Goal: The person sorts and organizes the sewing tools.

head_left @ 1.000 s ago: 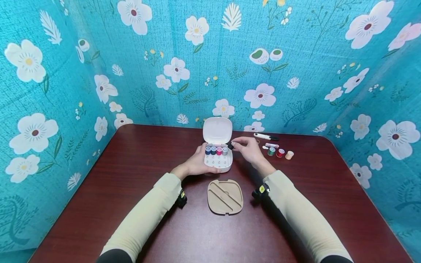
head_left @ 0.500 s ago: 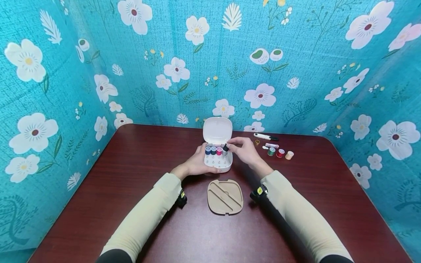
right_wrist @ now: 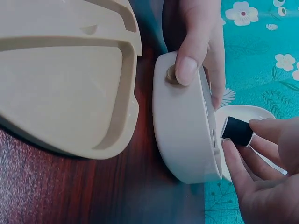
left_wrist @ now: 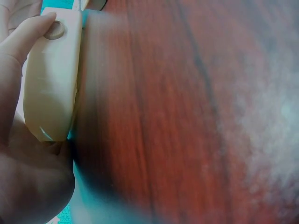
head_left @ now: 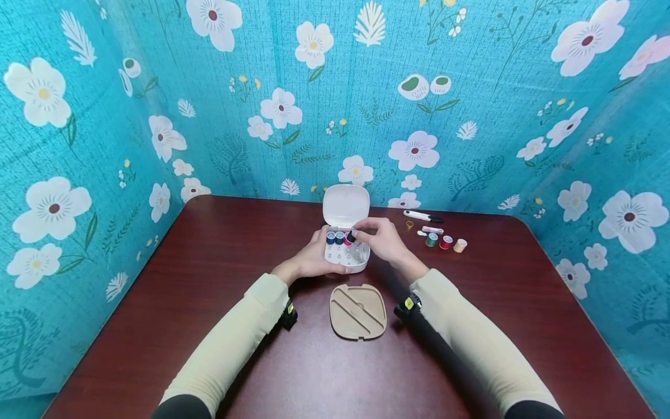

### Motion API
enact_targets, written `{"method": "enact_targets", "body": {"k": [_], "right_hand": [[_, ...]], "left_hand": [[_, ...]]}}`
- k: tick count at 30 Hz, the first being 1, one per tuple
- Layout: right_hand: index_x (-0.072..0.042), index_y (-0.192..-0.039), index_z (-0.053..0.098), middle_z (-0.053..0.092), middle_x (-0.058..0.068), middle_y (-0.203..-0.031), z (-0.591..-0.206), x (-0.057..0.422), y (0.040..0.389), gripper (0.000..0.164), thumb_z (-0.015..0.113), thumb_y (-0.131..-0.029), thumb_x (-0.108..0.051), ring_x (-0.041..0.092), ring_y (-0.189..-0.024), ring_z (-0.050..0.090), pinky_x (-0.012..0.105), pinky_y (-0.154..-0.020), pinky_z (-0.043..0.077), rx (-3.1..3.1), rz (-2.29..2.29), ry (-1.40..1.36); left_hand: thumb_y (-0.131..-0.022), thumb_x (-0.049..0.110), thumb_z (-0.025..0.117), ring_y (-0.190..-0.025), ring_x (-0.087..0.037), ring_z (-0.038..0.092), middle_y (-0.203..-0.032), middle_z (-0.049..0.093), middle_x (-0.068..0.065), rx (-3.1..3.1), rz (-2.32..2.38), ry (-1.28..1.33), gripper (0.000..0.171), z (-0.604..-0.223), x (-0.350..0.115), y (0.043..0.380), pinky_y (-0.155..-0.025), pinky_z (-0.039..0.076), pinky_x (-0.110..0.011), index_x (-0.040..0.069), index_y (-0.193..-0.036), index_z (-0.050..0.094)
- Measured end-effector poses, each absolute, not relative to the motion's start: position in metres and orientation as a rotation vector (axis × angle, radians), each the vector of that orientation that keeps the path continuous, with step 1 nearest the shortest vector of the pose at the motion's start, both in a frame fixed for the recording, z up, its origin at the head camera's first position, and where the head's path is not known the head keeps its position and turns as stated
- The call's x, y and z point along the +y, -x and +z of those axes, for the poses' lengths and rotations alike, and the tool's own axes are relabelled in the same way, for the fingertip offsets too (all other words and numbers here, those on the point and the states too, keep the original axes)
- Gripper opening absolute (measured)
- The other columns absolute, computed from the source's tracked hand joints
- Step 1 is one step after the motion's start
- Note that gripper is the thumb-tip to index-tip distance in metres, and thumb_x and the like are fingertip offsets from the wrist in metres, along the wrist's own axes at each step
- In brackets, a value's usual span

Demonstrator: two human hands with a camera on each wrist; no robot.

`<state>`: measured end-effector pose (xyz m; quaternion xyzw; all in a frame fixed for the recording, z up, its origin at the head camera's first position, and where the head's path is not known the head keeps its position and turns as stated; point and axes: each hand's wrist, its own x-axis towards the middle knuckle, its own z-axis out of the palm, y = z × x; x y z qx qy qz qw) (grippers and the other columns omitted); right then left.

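Note:
A white sewing box [head_left: 353, 268] stands on the table with its lid [head_left: 346, 205] raised. My left hand [head_left: 313, 258] grips the box at its left side, and the thumb lies by the round brown button [right_wrist: 172, 74] on the front wall. Between thumb and fingers my right hand [head_left: 386, 240] pinches a black thread spool [right_wrist: 237, 131], tilted over the back row of spools. Two dark blue spools [head_left: 331, 238] stand upright in that row, with a pink spool [head_left: 347, 241] beside them, partly covered by the black one. Small pegs show in the front rows.
A beige tray [head_left: 358, 311] with slanted ridges lies in front of the box. At the back right are a green spool [head_left: 431, 240], a red spool [head_left: 446, 242], a cream spool [head_left: 460, 245], a white-and-black tool [head_left: 421, 216] and a gold ring-shaped item [head_left: 409, 224].
My right hand has carried the black spool leftward, from the box's right edge past the grey spool to the pink one. The left hand keeps its hold on the box.

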<state>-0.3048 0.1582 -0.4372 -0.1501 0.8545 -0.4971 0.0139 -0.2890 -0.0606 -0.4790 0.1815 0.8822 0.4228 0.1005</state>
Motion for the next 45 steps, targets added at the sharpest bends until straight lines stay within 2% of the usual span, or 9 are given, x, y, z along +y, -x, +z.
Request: {"method": "enact_targets", "body": {"k": [4, 9, 19, 23, 31, 45], "right_hand": [[-0.004, -0.111, 0.076, 0.075, 0.010, -0.107, -0.437, 0.153, 0.305, 0.018, 0.073, -0.095, -0.012, 0.024, -0.100, 0.070, 0.041, -0.088, 0.056, 2.707, -1.475, 0.507], [-0.002, -0.110, 0.076, 0.076, 0.010, -0.103, -0.436, 0.146, 0.305, 0.017, 0.073, -0.096, -0.011, 0.024, -0.097, 0.072, 0.044, -0.087, 0.056, 2.747, -1.372, 0.597], [-0.001, -0.109, 0.076, 0.077, 0.011, -0.103, -0.439, 0.130, 0.308, 0.018, 0.075, -0.093, -0.008, 0.022, -0.096, 0.073, 0.038, -0.084, 0.059, 2.817, -1.202, 0.766], [0.001, -0.108, 0.076, 0.076, 0.013, -0.104, -0.440, 0.125, 0.308, 0.017, 0.076, -0.092, -0.006, 0.024, -0.095, 0.074, 0.038, -0.084, 0.059, 2.816, -1.174, 0.830], [0.001, -0.103, 0.077, 0.075, 0.013, -0.100, -0.443, 0.119, 0.311, 0.013, 0.076, -0.091, -0.004, 0.021, -0.090, 0.073, 0.037, -0.081, 0.059, 2.822, -1.095, 0.886], [0.000, -0.099, 0.077, 0.075, 0.012, -0.097, -0.447, 0.112, 0.311, 0.013, 0.079, -0.086, -0.002, 0.021, -0.086, 0.073, 0.035, -0.080, 0.058, 2.890, -0.941, 1.009]], "left_hand": [[-0.069, 0.048, 0.092, -0.130, -0.028, 0.045, -0.149, 0.031, -0.018, 2.607, 1.257, -0.548, 0.118, -0.478, -0.061, 0.288, -0.109, 0.040, -0.043, 0.011, -0.155, 0.020], [-0.070, 0.047, 0.092, -0.130, -0.029, 0.046, -0.150, 0.031, -0.018, 2.600, 1.259, -0.545, 0.117, -0.477, -0.062, 0.287, -0.109, 0.040, -0.043, 0.011, -0.156, 0.020], [-0.069, 0.053, 0.091, -0.128, -0.026, 0.047, -0.151, 0.028, -0.015, 2.578, 1.241, -0.525, 0.121, -0.483, -0.063, 0.293, -0.108, 0.040, -0.042, 0.018, -0.157, 0.016], [-0.067, 0.058, 0.090, -0.127, -0.025, 0.048, -0.150, 0.029, -0.015, 2.581, 1.240, -0.527, 0.120, -0.491, -0.063, 0.300, -0.107, 0.041, -0.042, 0.021, -0.155, 0.019], [-0.073, 0.050, 0.090, -0.128, -0.028, 0.048, -0.149, 0.030, -0.018, 2.597, 1.232, -0.545, 0.112, -0.477, -0.064, 0.290, -0.109, 0.041, -0.043, 0.015, -0.154, 0.022], [-0.072, 0.056, 0.088, -0.140, -0.028, 0.040, -0.158, 0.022, -0.016, 2.597, 1.150, -0.504, 0.127, -0.487, -0.063, 0.297, -0.114, 0.036, -0.042, 0.019, -0.162, 0.006]]}}
